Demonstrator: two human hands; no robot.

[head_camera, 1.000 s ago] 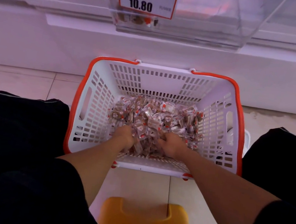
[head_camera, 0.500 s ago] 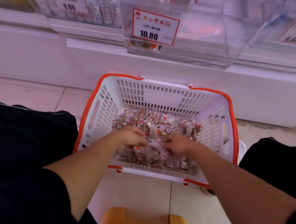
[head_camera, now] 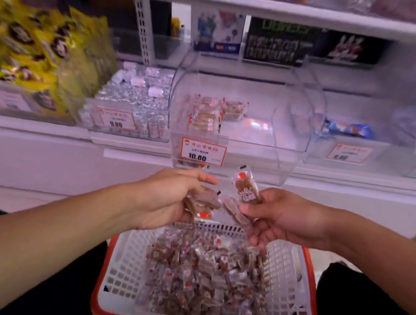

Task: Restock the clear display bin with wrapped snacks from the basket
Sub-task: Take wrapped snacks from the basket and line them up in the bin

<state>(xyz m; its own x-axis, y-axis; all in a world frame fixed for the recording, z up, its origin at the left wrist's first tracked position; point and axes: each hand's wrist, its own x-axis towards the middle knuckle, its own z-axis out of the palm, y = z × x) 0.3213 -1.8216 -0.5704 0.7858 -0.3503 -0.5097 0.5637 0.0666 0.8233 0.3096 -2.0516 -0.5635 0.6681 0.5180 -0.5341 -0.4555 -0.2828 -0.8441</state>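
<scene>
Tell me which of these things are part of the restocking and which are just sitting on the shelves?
Part of the job:
- white basket with orange rim
- wrapped snacks in it
- clear display bin, nearly empty
- left hand and right hand, each holding snacks

Just there:
- yellow bags
- neighbouring bin of clear-wrapped items
- dark boxes above

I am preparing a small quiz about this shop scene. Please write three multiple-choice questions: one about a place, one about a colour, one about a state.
1. Where is the 10.80 price tag?
A. on the clear bin
B. on the basket
C. on the floor

2. What colour is the basket rim?
A. blue
B. orange-red
C. green

3. What are the hands doing?
A. resting open
B. both holding wrapped snacks
C. gripping the basket

Key: 1 A, the tag sits on the bin's front; 2 B, orange-red edging shows; 3 B, left hand and right hand each hold snacks above the basket.
</scene>
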